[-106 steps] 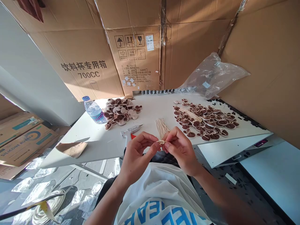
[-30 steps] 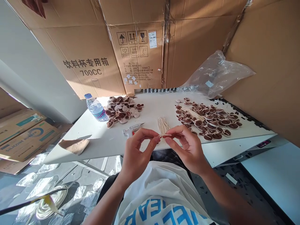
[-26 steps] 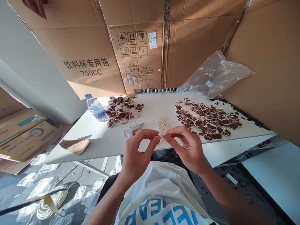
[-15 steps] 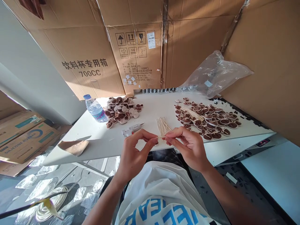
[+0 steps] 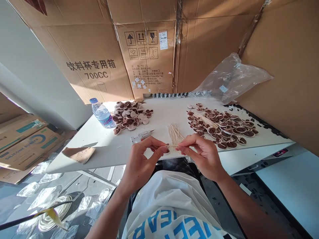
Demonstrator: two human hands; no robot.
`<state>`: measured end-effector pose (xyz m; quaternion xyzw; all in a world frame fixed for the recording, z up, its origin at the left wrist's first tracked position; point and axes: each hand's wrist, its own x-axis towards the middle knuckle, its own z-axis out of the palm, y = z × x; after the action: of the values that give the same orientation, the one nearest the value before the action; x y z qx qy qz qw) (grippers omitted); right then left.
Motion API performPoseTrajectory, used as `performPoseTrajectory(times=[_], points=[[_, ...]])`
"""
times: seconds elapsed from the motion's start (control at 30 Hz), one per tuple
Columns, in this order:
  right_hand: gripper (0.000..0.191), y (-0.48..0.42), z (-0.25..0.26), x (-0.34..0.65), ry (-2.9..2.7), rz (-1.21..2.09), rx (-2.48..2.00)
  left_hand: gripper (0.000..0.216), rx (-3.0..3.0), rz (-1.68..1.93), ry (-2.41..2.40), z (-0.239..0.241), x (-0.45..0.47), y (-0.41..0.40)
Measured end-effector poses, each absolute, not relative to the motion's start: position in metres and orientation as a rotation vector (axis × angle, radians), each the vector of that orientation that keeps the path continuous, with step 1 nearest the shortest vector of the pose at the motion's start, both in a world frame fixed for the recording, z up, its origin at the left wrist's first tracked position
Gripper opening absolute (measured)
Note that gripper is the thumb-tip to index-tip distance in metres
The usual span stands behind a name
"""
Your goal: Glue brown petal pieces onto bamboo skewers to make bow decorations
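Observation:
A thin cream cord (image 5: 171,146) is stretched between my two hands over the front edge of the white table (image 5: 112,154). One end is pinched by the thumb and fingers of my left hand (image 5: 147,159). My right hand (image 5: 200,154) pinches the cord a short way to the right. Just beyond my fingers lies a bundle of cream cords (image 5: 175,132). A small brown disc (image 5: 166,151) shows partly beside my left fingertips. Left of the bundle lies a glue gun (image 5: 142,136), its rear partly hidden by my left hand.
A heap of brown and white discs (image 5: 131,114) lies at the back left beside a water bottle (image 5: 102,114). Many brown discs with cord bows (image 5: 224,127) spread at right. Cardboard (image 5: 149,76) walls the back; a clear plastic bag (image 5: 231,79) leans there.
My hands have drawn slightly apart, and a longer piece of cord now shows between them. The view has shifted a little.

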<state>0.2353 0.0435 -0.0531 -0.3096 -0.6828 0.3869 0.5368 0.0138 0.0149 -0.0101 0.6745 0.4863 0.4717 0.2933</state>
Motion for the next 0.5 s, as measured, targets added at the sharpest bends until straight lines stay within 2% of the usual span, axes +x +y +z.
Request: performPoseTrajectory(times=[0.07, 0.17, 0.23, 0.4, 0.5], points=[[0.001, 0.044, -0.05, 0.237, -1.714, 0.841, -0.685, 0.016, 1.81, 1.242, 1.295, -0.01, 0.016, 0.013], [0.024, 0.043, -0.044, 0.237, -1.796, 0.707, -0.61, 0.015, 1.834, 1.185, 1.268, -0.01, 0.019, 0.009], [0.031, 0.043, -0.042, 0.236, -1.867, 0.635, -0.557, 0.015, 1.848, 1.163, 1.251, -0.01, 0.02, 0.007], [0.023, 0.042, -0.042, 0.234, -1.873, 0.553, -0.498, 0.012, 1.933, 1.15, 1.246, -0.009, 0.02, 0.004], [0.02, 0.042, -0.042, 0.233, -1.851, 0.587, -0.518, 0.007, 2.108, 1.269, 1.227, -0.01, 0.019, 0.005]])
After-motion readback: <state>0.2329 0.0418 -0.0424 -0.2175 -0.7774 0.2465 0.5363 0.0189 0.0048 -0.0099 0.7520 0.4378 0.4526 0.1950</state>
